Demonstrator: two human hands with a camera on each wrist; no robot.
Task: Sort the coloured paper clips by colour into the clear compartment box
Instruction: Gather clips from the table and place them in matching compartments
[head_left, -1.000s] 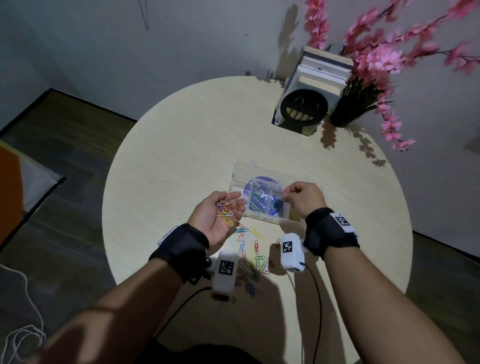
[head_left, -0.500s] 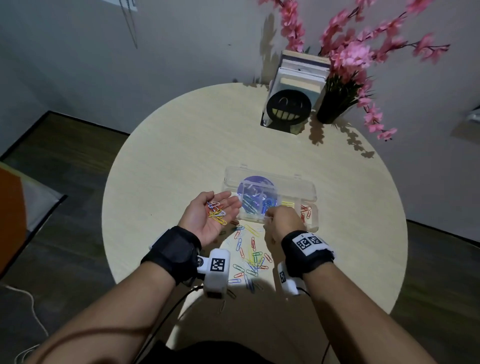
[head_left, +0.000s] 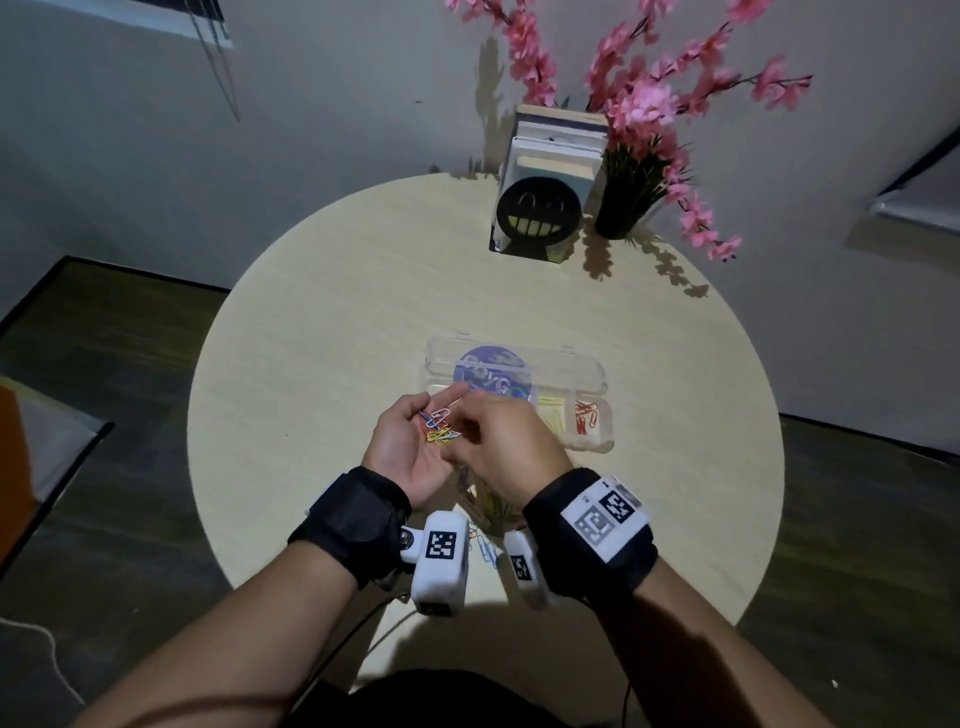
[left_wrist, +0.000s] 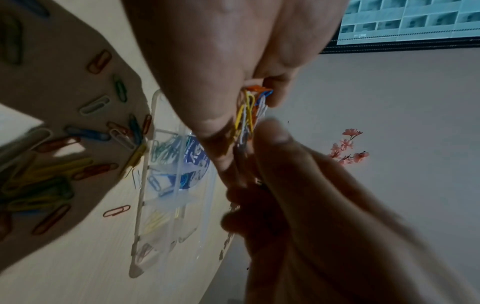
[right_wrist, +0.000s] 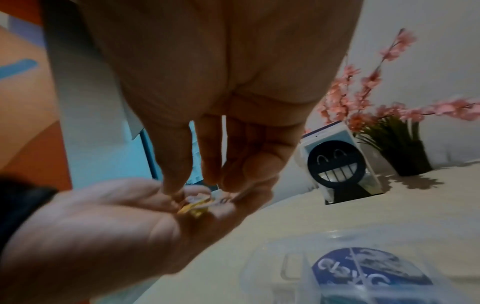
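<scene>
My left hand (head_left: 415, 444) lies palm up above the table with a small bunch of coloured paper clips (head_left: 439, 428) in its cupped palm, seen close in the left wrist view (left_wrist: 246, 115). My right hand (head_left: 470, 423) reaches into that palm from the right. Its fingertips (right_wrist: 174, 174) pinch at a white clip on top of the bunch (right_wrist: 194, 207). The clear compartment box (head_left: 592, 374) stands open just behind the hands. It holds yellow clips (head_left: 550, 415) and red clips (head_left: 587, 415) in separate cells, with green and blue ones (left_wrist: 166, 150) further left.
Loose clips (left_wrist: 64, 174) lie on the round table (head_left: 337, 312) under my wrists, near its front edge. At the back stand a black smiley bookend (head_left: 537, 215) with books (head_left: 561, 145) and a dark vase of pink flowers (head_left: 628, 202).
My right hand has left the box, passed over the loose clips and come left into the left palm. The left hand has kept its bunch of clips and shifted slightly right.
</scene>
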